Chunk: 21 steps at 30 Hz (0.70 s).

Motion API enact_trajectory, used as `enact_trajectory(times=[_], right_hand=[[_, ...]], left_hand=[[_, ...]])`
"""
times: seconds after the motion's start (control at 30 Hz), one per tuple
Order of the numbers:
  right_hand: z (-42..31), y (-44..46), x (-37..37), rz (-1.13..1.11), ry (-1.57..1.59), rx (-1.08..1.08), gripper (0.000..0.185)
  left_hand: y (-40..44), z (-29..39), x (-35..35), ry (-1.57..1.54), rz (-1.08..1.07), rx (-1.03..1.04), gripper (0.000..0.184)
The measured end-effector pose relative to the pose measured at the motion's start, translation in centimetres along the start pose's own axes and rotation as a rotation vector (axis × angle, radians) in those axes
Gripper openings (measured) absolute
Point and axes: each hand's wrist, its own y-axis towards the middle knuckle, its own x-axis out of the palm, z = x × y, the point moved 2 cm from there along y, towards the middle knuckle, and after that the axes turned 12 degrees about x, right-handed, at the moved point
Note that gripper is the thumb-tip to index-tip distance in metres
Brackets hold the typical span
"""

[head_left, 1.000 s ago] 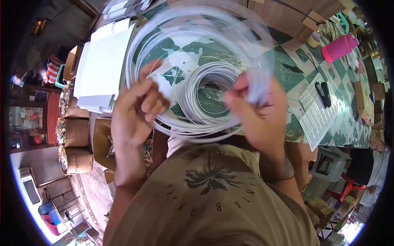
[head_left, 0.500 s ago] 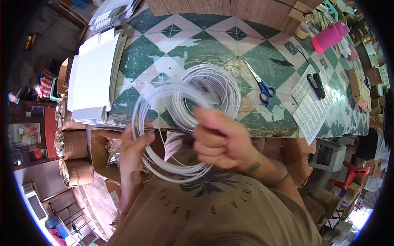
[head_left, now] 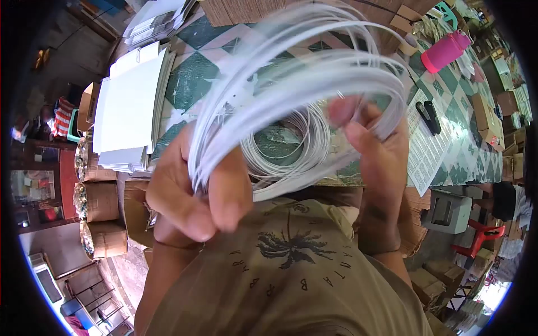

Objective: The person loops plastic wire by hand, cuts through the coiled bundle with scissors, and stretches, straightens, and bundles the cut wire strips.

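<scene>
A large loose coil of thin white cord (head_left: 314, 84), blurred by motion, is held up above the table's front edge. My left hand (head_left: 196, 190) is wrapped round its left side, with strands running between thumb and fingers. At the coil's right side, my right hand (head_left: 375, 140) has its fingers curled round the strands. Beneath the raised coil, a second coil of white cord (head_left: 316, 134) lies on the green and white table (head_left: 188, 84), partly covered by the first.
Stacked white sheets (head_left: 126, 106) lie at the table's left. On the right are a pink bottle (head_left: 445, 51), a black stapler-like tool (head_left: 428, 117), a printed sheet (head_left: 426, 148) and a cardboard box (head_left: 487, 121). A red stool (head_left: 476, 238) stands at the lower right.
The held coil has risen from near my shirt and spread wider. My right hand has moved right and up and now grips it. The blue scissors seen half a second ago are hidden.
</scene>
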Motion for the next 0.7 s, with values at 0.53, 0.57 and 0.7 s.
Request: enact_trajectory(times=[0.53, 0.57, 0.7], right_hand=[[0.2, -0.1, 1.8, -0.188, -0.461, -0.272, 0.035], [-0.4, 0.4, 1.1, -0.004, -0.536, -0.389, 0.047], [-0.4, 0.6, 0.0, 0.033, -0.08, -0.382, 0.058]], left_hand=[[-4.8, 1.2, -0.2, -0.079, 0.64, 0.103, 0.041], [-2.8, 1.0, -0.2, -0.198, 0.418, 0.069, 0.041], [0.1, 0.0, 0.6, -0.335, -0.134, -0.104, 0.041]])
